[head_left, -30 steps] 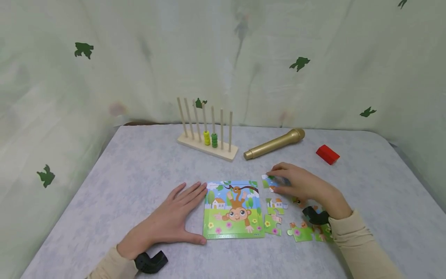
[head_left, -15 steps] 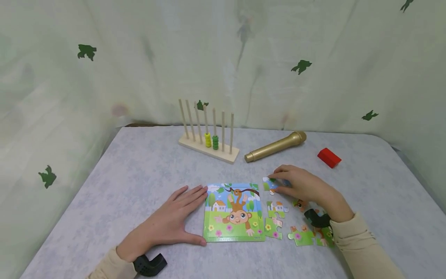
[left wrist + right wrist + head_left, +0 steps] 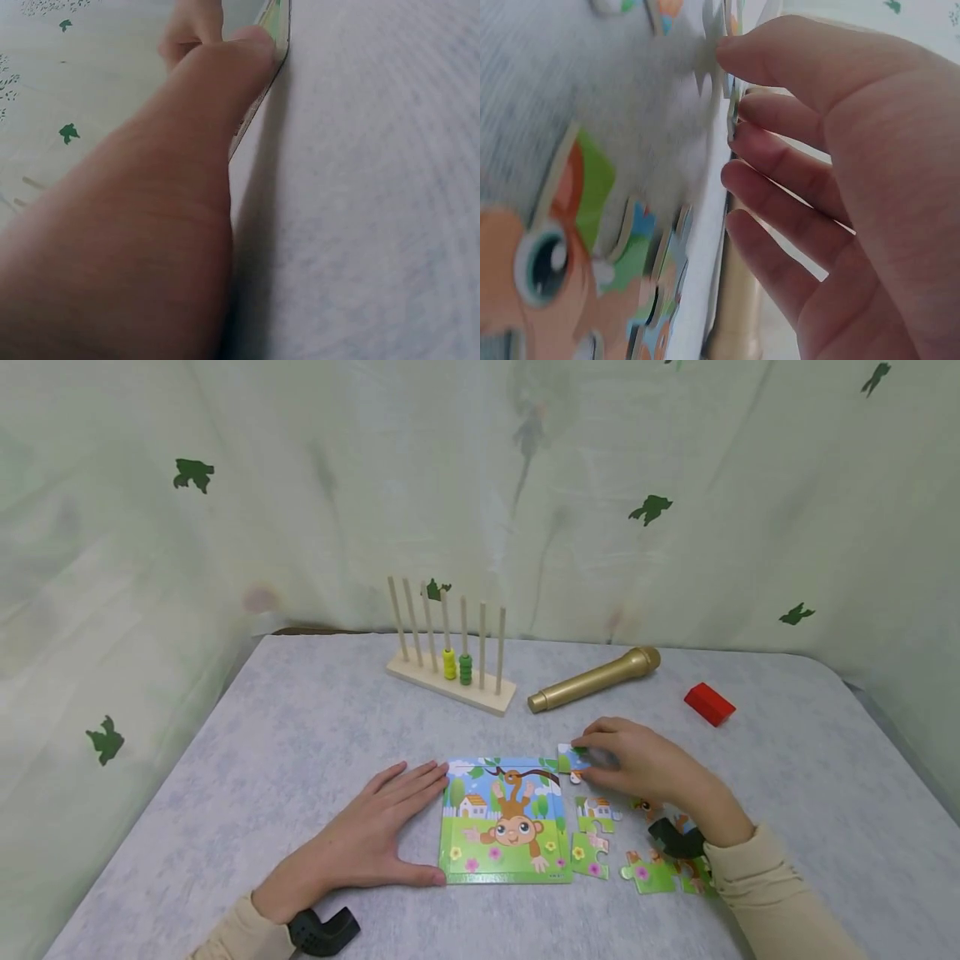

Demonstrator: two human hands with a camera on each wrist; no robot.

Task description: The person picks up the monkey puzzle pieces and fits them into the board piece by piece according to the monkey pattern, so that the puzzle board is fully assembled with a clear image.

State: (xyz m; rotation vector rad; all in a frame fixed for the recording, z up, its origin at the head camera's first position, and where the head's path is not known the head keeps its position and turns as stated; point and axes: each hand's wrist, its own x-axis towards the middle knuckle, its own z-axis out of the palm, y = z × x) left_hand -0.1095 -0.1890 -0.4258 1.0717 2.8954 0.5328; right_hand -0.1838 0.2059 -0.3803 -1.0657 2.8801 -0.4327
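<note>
A square puzzle board (image 3: 480, 856) with a picture of a monkey hanging from a branch lies flat on the table. My left hand (image 3: 367, 839) rests at its left side, fingers spread, with fingertips and thumb against the edge. Beyond the top right corner, my right hand (image 3: 652, 768) pinches a puzzle piece (image 3: 566, 760) showing sky, grass and a bit of house. The piece's left side is right at the board's edge. In the right wrist view, the thumb (image 3: 754, 52) and curled fingers come in around the piece, which is mostly hidden.
Loose puzzle pieces lie right of the board: one with a house (image 3: 596, 812), one with flowers (image 3: 588, 857), and several under the right wrist, including a green piece (image 3: 651, 875). Behind stand a wooden peg abacus (image 3: 450, 689), a gold microphone (image 3: 592, 681) and a red block (image 3: 709, 704).
My right hand has slid the pinched piece slightly left, up to the board's top right corner. My left hand keeps its place at the board. The head view has tilted slightly.
</note>
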